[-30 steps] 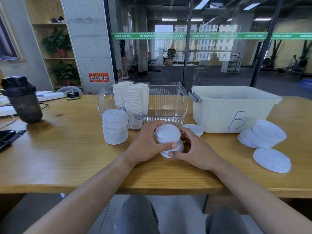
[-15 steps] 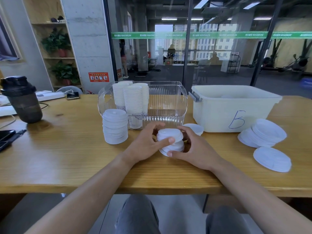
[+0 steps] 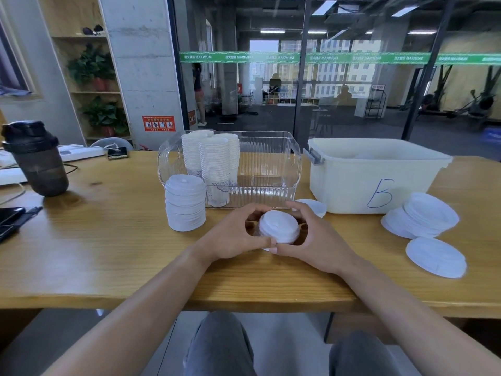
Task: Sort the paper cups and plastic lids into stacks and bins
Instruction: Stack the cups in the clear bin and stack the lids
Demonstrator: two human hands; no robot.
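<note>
Two hands, my left hand (image 3: 233, 234) and right hand (image 3: 317, 240), cup a short lid stack (image 3: 279, 226) at frame centre on the table (image 3: 108, 240). Thin, light, slippery plastic, I judge; best gripped by the rims.

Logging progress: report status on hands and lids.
Left hand and right hand cupped round small lid stack. Taller lid stack stands left. Nothing blocking.

Two bare forearms showing no sleeves, left hand (image 3: 233, 234) and right hand (image 3: 315, 240) wearing no rings, watch or gloves, grey trousers (image 3: 219, 348) covering both knees, showing at 6 o'clock, fabric looking soft and plain
</note>
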